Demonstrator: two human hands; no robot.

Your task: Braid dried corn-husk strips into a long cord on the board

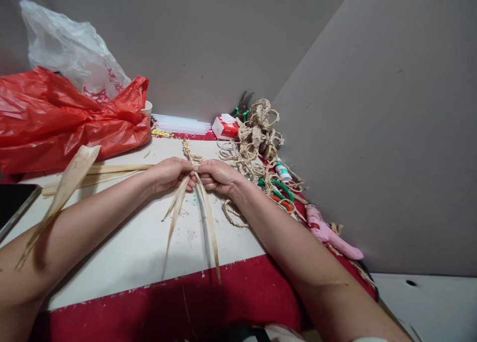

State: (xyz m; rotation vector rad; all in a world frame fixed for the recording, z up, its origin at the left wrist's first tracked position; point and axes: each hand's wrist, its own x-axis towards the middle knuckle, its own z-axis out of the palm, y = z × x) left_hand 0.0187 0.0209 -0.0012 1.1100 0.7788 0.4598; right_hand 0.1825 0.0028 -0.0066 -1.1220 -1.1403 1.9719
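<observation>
Over the white board, my left hand (174, 174) and my right hand (218, 177) meet, thumbs and fingertips closed around one plaited cord of dry straw-coloured husk. The finished braid (187, 150) extends away from my fingers toward the back. Loose husk strips (208, 217) hang down toward me from between the hands, some on the left and a longer one on the right. Fingertips partly hide the point where the strips cross. Flat dry strips (108, 175) lie beyond my left forearm, and a wide husk piece (74, 175) rests across that forearm.
Heaped braided cord (257, 143) lies at the back right, near a tissue box (225, 127) and green-handled pliers (243, 111). A pink glue gun (331, 232) sits on the right edge. Red (67, 118) and clear plastic bags (70, 43) stand back left, a dark-screened device (15, 208) at left.
</observation>
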